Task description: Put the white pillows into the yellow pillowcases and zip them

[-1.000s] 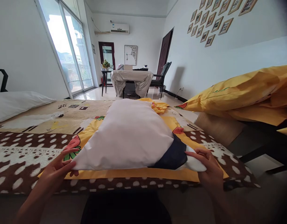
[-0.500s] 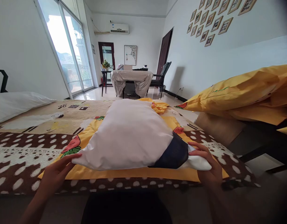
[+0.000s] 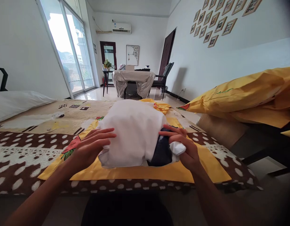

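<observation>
A white pillow (image 3: 133,135) with a dark blue corner patch (image 3: 161,150) lies on a yellow cloth (image 3: 135,174) printed with watermelons. My left hand (image 3: 90,147) rests against the pillow's left side, its fingers apart and laid over the white fabric. On the other side, my right hand (image 3: 181,144) grips the pillow's right corner by the blue patch, and a bunched white tip pokes out beside the fingers. Both sides of the pillow are pushed inward. Under the yellow cloth is a brown and beige patterned blanket (image 3: 29,147).
Another white pillow (image 3: 19,102) lies at the far left. A large yellow bundle of fabric (image 3: 248,94) stands at the right. Beyond the bed are a covered table (image 3: 133,75), a dark chair (image 3: 165,78) and a small plant (image 3: 107,64).
Both hands have moved inward and up from the pillow's lower corners. The pillow's sides are now squeezed in, making it narrower. My left hand has let go of its corner.
</observation>
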A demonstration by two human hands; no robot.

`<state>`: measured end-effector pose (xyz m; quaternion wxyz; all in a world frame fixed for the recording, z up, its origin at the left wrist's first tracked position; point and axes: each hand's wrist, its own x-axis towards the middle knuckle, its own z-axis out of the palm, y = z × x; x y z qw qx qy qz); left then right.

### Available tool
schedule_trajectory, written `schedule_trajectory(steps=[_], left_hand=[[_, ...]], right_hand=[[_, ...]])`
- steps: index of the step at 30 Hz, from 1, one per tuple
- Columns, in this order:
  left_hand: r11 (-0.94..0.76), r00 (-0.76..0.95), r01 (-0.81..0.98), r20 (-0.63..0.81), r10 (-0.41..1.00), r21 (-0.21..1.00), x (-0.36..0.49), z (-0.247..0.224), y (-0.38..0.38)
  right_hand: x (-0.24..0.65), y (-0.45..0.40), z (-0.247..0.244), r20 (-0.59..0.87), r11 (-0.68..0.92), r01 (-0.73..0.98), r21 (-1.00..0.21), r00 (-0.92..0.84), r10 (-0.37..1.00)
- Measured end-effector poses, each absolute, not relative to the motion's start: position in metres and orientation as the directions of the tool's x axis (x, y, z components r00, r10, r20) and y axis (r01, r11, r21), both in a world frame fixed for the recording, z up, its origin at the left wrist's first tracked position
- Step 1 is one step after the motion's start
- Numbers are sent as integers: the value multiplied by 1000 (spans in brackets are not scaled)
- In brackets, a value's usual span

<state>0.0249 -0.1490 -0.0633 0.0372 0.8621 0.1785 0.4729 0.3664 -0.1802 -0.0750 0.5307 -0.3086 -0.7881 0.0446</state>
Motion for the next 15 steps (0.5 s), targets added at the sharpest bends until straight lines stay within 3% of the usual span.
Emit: schedule_trajectory(steps=[2, 5, 10, 15], left_hand=[[-968, 597, 226, 769, 228, 111, 44, -48, -145], [-980, 600, 194, 786, 149, 38, 66, -35, -139], [-969, 576, 233, 790, 207, 85, 90, -31, -133], [-956, 554, 223, 782, 287, 193, 111, -39, -136]], right_hand=[[352, -173, -68, 783, 831, 422, -362, -346, 517], [334, -163, -61, 764, 849, 417, -323, -415, 494], [309, -151, -55, 778, 871, 398, -289, -432, 456], [293, -143, -52, 827, 860, 410, -305, -334, 453]])
